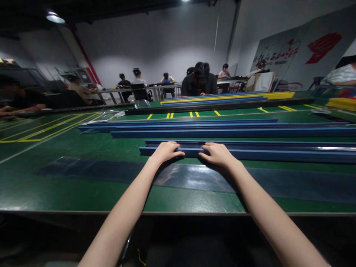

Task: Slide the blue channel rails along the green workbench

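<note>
A long blue U-shaped channel [278, 155] lies across the green table in front of me, running out of view on the right. Near its left end, my left hand [166, 151] grips it, with the fingers over into the channel and the thumb along the near wall. A short way to the right, my right hand [217, 152] holds the same channel in a like grip, its thumb also on the near side. Both sets of fingertips are partly hidden inside the channel. Between the channel and the table's front edge lies a flat, shiny transparent strip [111, 171], beneath my forearms.
Beyond the held channel lie several more blue channels [194, 132]. Farther back are a black strip [222, 107] and yellow strips [280, 95]. The green table [83, 198] ends at a near edge before me. A person [198, 81] sits across it.
</note>
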The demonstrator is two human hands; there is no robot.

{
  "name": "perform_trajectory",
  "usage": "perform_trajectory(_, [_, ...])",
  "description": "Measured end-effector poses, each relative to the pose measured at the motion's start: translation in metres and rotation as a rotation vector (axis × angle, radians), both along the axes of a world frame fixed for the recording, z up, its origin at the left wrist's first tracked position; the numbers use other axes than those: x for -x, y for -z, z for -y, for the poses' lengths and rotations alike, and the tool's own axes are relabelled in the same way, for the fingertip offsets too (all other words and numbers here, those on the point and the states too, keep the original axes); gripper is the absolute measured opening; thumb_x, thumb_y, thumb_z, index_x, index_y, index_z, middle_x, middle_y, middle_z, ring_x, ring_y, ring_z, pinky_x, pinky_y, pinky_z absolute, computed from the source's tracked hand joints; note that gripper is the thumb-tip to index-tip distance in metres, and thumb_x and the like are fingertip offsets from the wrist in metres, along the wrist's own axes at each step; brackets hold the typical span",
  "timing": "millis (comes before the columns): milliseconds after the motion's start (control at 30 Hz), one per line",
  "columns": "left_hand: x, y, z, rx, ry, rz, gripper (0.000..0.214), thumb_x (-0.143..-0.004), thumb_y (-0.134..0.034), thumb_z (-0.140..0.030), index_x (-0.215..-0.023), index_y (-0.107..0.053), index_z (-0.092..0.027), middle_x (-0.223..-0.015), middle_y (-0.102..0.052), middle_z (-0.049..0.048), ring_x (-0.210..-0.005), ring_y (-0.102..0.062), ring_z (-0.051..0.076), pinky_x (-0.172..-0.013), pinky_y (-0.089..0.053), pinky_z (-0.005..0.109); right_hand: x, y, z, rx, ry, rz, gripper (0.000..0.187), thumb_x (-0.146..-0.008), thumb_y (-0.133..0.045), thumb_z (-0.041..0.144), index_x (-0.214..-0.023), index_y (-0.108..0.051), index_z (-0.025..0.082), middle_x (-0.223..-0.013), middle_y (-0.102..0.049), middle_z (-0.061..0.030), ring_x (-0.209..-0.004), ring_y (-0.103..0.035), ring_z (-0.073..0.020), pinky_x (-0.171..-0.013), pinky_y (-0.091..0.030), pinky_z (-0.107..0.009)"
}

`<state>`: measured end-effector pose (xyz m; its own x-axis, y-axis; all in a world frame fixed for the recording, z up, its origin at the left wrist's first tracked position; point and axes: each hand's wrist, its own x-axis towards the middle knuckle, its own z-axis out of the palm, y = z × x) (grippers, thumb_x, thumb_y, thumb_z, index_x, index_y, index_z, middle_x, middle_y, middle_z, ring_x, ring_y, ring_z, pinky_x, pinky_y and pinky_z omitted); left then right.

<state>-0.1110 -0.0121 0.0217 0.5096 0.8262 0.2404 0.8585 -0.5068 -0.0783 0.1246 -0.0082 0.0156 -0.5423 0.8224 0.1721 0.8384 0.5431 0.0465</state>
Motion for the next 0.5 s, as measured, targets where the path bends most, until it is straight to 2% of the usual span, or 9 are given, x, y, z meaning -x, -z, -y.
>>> perform_trajectory(167, [0.0019,-0.005,0.0005,0.023,-0.05,-0.019,0.039,-0.08,-0.048,-0.055,-0.077,-0.061,-0.018,-0.08,-0.065,0.0031,-0.075,-0.059,0.017,-0.06,-0.036,0.022,-0.0002,0.0003,0.0002,-0.005,-0.007,-0.002,0.042,-0.085,-0.033,0.046,-0.104,-0.06,0.02,-0.101,-0.062,-0.0066,-0.093,-0.056,-0.0189,-0.067,-0.036,-0.025])
perform_trajectory(500, [0.001,-0.0054,0.0014,0.028,-0.06,-0.025,0.041,-0.081,-0.045,-0.055,-0.077,-0.061,-0.018,-0.081,-0.065,0.0044,-0.076,-0.06,0.018,-0.061,-0.037,0.022,0.001,-0.0042,0.0026,0.036,0.015,0.007,0.04,-0.085,-0.035,0.045,-0.105,-0.06,0.02,-0.102,-0.062,-0.0069,-0.096,-0.056,-0.019,-0.067,-0.036,-0.024])
